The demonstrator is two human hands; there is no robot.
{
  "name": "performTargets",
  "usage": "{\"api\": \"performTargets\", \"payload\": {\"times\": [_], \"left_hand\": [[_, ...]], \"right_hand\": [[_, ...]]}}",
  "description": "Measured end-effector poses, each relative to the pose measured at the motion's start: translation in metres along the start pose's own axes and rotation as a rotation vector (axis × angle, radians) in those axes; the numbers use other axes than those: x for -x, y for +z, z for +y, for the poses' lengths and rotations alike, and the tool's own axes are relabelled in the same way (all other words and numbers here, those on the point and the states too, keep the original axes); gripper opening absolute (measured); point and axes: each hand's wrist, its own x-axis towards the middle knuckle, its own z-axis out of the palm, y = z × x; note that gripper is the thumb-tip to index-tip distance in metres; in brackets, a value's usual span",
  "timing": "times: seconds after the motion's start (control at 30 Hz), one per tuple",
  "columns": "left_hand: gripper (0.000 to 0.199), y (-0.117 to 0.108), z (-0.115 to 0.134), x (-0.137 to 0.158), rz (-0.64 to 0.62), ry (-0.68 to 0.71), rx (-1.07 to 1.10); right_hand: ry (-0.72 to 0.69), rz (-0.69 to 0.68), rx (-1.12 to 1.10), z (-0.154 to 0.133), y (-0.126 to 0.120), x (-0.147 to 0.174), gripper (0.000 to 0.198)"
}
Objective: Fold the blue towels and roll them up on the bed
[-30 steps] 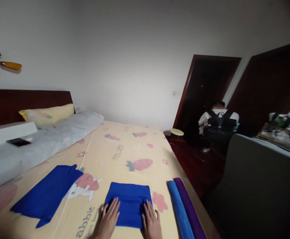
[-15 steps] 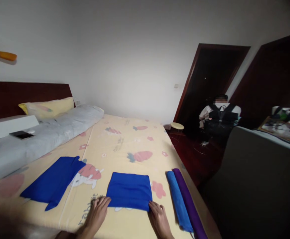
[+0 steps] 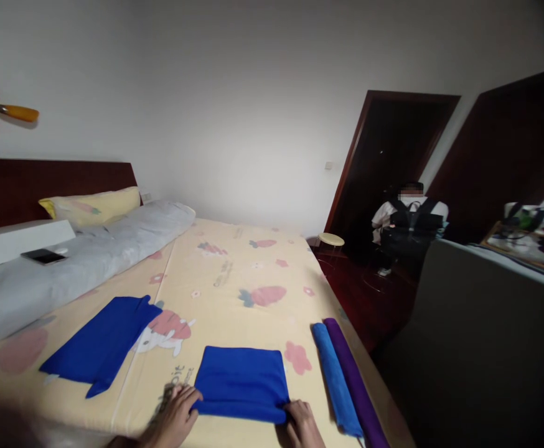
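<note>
Seen from the head camera, a person's left hand [image 3: 178, 412] and right hand [image 3: 302, 423] pinch the near corners of a blue cloth [image 3: 241, 374] on the bed [image 3: 234, 267]. Its near edge is turned up in a narrow band; the rest lies flat, seemingly most of the work left. A second blue cloth [image 3: 99, 345] lies unrolled at left. At right, a light-blue roll [image 3: 335, 379] and purple roll [image 3: 350, 373] (perhaps crowding the right hand) lie alongside; far right, a stool [image 3: 331, 239].

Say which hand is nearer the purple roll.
Right. The right hand is left of the purple roll, at the near right corner of one blue cloth; the left hand, at its near left corner, is farther left.
</note>
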Motion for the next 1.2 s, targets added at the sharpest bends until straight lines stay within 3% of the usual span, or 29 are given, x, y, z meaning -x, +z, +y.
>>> {"api": "performTargets", "payload": {"times": [0.13,0.27,0.33,0.4,0.47,0.53,0.6,0.7,0.8,0.87,1.0,1.07,1.2], "left_hand": [[0.036,0.004,0.003,-0.010,-0.042,-0.152,-0.120],[0.049,0.025,0.019,-0.027,-0.019,-0.246,-0.252],[0.058,0.043,0.036,-0.033,-0.024,-0.143,-0.262],[0.060,0.061,0.053,-0.036,-0.043,0.067,-0.219],[0.054,0.073,0.063,-0.038,-0.027,0.242,-0.163],[0.050,0.077,0.061,-0.038,0.031,0.295,-0.157],[0.050,0.073,0.047,-0.039,0.065,0.253,-0.187],[0.049,0.063,0.013,-0.037,0.085,0.072,-0.259],[0.048,0.061,-0.008,-0.035,0.088,-0.093,-0.327],[0.048,0.069,-0.003,-0.037,0.102,-0.087,-0.337],[0.055,0.093,0.031,-0.052,0.089,0.203,-0.230],[0.053,0.098,0.044,-0.064,0.060,0.263,-0.180],[0.049,0.086,0.041,-0.086,-0.019,0.036,-0.177]], "right_hand": [[0.025,0.104,0.233,-0.002,0.007,-0.011,0.020],[0.037,0.241,0.384,-0.009,0.035,-0.026,0.045],[-0.086,0.160,0.336,-0.020,0.057,-0.030,0.048],[-0.176,0.084,0.274,-0.034,0.078,-0.034,0.044],[-0.155,0.075,0.247,-0.046,0.089,-0.037,0.042],[-0.090,0.059,0.244,-0.048,0.086,-0.041,0.042],[-0.027,0.009,0.252,-0.038,0.071,-0.045,0.042],[0.100,-0.041,0.287,-0.013,0.042,-0.048,0.047],[0.199,-0.039,0.335,-0.004,0.030,-0.050,0.050],[0.170,-0.034,0.330,-0.016,0.036,-0.054,0.048],[-0.081,-0.196,0.179,-0.056,0.059,-0.067,0.046],[-0.109,-0.270,0.146,-0.065,0.064,-0.076,0.047],[0.126,-0.199,0.230,-0.041,0.055,-0.093,0.049]]}}
